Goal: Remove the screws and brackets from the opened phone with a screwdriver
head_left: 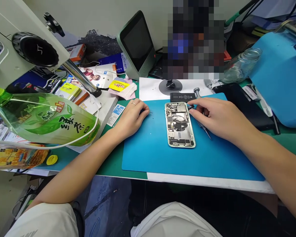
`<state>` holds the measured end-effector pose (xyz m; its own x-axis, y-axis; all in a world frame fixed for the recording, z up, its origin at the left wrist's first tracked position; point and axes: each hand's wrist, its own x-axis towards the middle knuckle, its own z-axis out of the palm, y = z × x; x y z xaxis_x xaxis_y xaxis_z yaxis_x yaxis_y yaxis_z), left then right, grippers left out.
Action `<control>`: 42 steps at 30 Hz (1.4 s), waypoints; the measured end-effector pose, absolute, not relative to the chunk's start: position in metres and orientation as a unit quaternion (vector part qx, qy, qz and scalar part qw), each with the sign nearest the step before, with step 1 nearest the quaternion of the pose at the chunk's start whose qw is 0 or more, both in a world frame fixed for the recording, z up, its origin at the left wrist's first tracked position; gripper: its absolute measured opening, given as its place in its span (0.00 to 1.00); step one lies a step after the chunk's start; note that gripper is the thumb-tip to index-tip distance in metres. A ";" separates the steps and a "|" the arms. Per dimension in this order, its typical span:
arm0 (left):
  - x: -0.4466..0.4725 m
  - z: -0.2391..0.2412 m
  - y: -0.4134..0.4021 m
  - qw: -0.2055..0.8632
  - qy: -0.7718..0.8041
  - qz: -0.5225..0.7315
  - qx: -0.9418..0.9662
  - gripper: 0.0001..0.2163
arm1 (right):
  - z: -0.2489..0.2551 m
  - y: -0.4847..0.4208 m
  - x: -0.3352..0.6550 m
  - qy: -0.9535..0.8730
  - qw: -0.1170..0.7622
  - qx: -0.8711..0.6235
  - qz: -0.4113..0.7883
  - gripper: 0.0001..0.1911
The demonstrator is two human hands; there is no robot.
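Nearest: blue mat [148,154] at the table edge, yellow cap [52,160] off to the left by the green bottle [49,120]. Phone [180,125] lies flat on the mat between the hands, open side up, nearer the right one. Progress, my read: front is off, innards bare, battery [183,96] looks to be out, since a black labelled pack sits just past the phone's far end. Left: case is open, nothing closed up, parts remain fitted at both ends; can't tell if any screws are out. Long axis runs near to far, far end leaning slightly left; going by the layout, the charging end probably faces the person. Left hand [132,118] rests on the mat's left edge, fingers curled, thumb and index nearly together, thin dark tip poking past them; can't tell what it's gripping. Right hand [217,115] is at the phone's far right corner, thumb and index narrow, a small dark bit by them; can't tell if pinched. Driver [204,127] sticks out below that hand, tip toward the person; held or lying, can't tell. Beyond: white sheet [150,90], round base [165,88], screen unit [135,42] at the back.
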<state>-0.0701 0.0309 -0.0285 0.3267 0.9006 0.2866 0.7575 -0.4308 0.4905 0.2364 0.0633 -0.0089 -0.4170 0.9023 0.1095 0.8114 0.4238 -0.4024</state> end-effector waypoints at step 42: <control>-0.070 -0.029 0.022 0.217 0.498 0.342 0.766 0.08 | -0.005 0.054 0.233 -0.769 0.365 -0.518 0.085 0.15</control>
<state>-0.0699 0.0216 -0.0292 0.2692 0.9125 0.3081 0.6146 -0.4091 0.6744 0.2334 0.0536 -0.0048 -0.1971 0.8579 0.4746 0.7343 0.4499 -0.5084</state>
